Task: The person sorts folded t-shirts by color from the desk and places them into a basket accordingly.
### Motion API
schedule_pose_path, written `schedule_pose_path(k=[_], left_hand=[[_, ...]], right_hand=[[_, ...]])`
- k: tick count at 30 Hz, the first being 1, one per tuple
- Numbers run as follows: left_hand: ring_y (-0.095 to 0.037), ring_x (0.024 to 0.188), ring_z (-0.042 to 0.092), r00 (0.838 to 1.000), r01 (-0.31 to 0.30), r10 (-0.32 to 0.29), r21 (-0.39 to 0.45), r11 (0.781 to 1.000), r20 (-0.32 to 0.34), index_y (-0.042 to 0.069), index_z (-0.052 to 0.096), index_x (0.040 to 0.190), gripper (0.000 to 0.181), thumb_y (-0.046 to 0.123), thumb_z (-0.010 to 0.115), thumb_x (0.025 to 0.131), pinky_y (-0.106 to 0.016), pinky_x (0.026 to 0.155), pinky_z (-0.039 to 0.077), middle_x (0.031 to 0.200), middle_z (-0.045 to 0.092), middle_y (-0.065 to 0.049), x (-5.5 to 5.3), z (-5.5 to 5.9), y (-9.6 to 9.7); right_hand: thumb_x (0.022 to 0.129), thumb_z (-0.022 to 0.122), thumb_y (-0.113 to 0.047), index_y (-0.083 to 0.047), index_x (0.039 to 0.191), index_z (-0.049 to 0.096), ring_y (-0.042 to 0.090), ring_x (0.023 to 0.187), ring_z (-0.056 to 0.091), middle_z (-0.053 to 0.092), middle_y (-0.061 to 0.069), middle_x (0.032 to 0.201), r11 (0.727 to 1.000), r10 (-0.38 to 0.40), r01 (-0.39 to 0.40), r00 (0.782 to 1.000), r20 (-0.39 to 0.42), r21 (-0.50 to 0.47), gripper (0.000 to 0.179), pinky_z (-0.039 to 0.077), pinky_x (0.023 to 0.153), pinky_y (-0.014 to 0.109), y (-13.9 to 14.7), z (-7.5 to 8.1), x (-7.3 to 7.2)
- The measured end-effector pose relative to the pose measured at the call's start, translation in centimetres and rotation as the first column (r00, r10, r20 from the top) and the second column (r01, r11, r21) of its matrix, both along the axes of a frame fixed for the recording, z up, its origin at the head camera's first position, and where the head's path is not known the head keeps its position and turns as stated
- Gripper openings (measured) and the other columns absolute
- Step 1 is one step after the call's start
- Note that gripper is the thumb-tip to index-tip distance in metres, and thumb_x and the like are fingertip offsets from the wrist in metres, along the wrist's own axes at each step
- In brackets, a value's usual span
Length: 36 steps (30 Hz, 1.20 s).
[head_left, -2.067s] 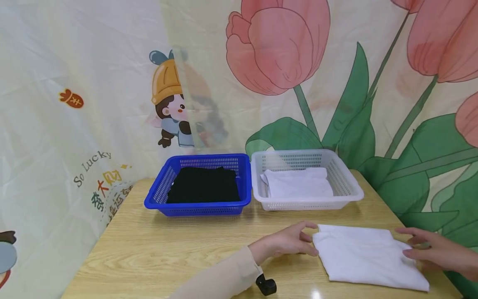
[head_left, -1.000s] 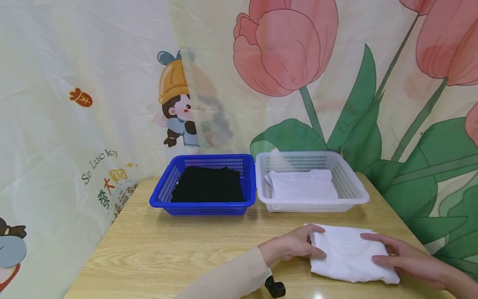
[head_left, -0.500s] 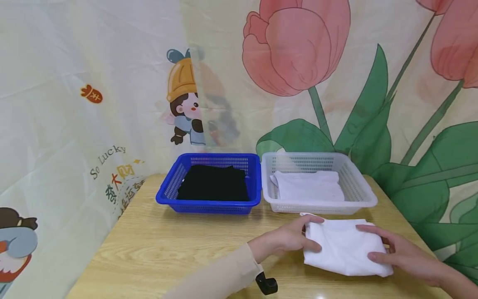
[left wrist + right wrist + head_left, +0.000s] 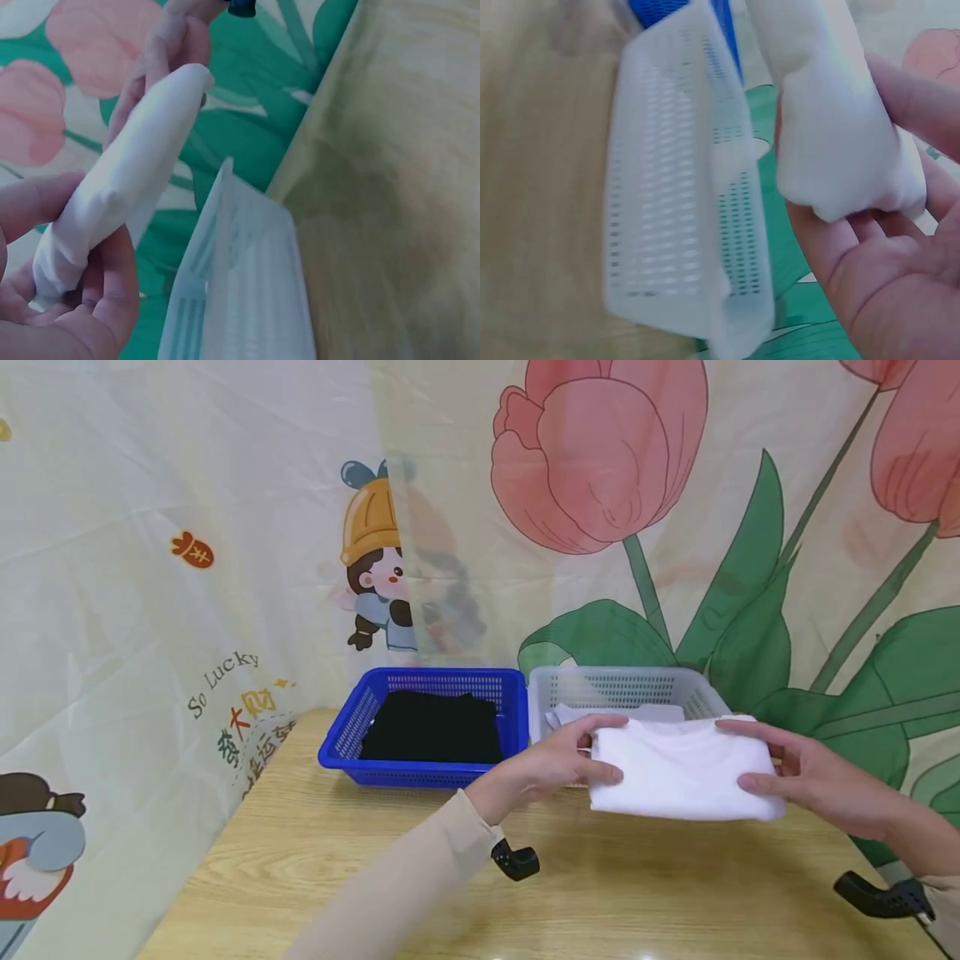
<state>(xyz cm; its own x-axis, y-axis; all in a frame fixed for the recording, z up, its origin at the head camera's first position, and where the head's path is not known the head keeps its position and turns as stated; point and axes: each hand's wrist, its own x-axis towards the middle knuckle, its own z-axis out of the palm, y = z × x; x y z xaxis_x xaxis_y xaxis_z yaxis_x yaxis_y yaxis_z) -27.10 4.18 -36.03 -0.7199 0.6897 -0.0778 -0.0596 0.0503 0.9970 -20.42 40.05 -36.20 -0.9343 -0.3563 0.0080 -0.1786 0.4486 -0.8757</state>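
A folded white T-shirt [image 4: 682,781] is held up off the table in front of the white basket [image 4: 622,678], a neckline-like curve along its top. My left hand [image 4: 540,768] grips its left end, thumb on the near side. At the right end my right hand [image 4: 825,777] pinches it the same way. The left wrist view shows the thick folded edge [image 4: 124,169] between thumb and fingers. In the right wrist view the other end [image 4: 840,157] sits in the right hand. Another folded white cloth [image 4: 663,713] lies in the basket, mostly hidden.
Left of the white basket stands a blue basket [image 4: 420,771] with folded black cloth [image 4: 431,727] in it. Both stand at the back of the wooden table [image 4: 300,843], before a printed curtain [image 4: 465,443]. A black wrist camera [image 4: 516,860] sits on the left wrist.
Both hands drew the white T-shirt's sides inward, gripped it and raised it from the table towards the white basket. It now covers the basket's front. The head view has turned slightly right-to-left.
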Motion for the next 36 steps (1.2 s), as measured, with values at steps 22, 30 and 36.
schedule_pose_path(k=[22,30,36], left_hand=[[-0.035,0.152,0.037,0.926,-0.347,0.331,-0.064,0.936,-0.179,0.032,0.053,0.156,0.085,0.0,0.087,0.085,-0.052,0.121,0.038,0.172,0.029,-0.013,-9.0,-2.4,2.0],[-0.031,0.141,0.05,0.894,-0.437,0.415,-0.12,0.891,-0.17,0.031,0.056,0.153,0.085,-0.005,0.087,0.083,-0.049,0.12,0.039,0.163,0.046,-0.009,-9.6,-3.6,3.1],[-0.032,0.141,0.05,0.87,-0.487,0.467,-0.127,0.864,-0.157,0.027,0.058,0.151,0.085,-0.011,0.086,0.079,-0.05,0.12,0.039,0.16,0.049,-0.009,-10.0,-4.3,4.0]], right_hand=[[0.101,0.076,-0.029,-0.014,0.17,0.024,0.046,0.137,0.029,0.008,0.03,0.171,0.986,-0.093,0.098,0.995,-0.043,0.136,0.088,0.044,0.088,0.02,-1.9,-0.8,-11.6],[0.101,0.077,-0.026,-0.013,0.17,0.022,0.053,0.147,0.015,-0.001,0.031,0.173,0.991,-0.1,0.1,0.995,-0.004,0.089,0.089,0.027,0.116,0.073,-1.5,-3.8,-13.6],[0.099,0.078,-0.03,-0.015,0.17,0.021,0.056,0.151,0.009,-0.004,0.031,0.173,0.99,-0.112,0.11,0.994,0.015,0.093,0.092,0.017,0.117,0.08,-1.6,-4.8,-14.1]])
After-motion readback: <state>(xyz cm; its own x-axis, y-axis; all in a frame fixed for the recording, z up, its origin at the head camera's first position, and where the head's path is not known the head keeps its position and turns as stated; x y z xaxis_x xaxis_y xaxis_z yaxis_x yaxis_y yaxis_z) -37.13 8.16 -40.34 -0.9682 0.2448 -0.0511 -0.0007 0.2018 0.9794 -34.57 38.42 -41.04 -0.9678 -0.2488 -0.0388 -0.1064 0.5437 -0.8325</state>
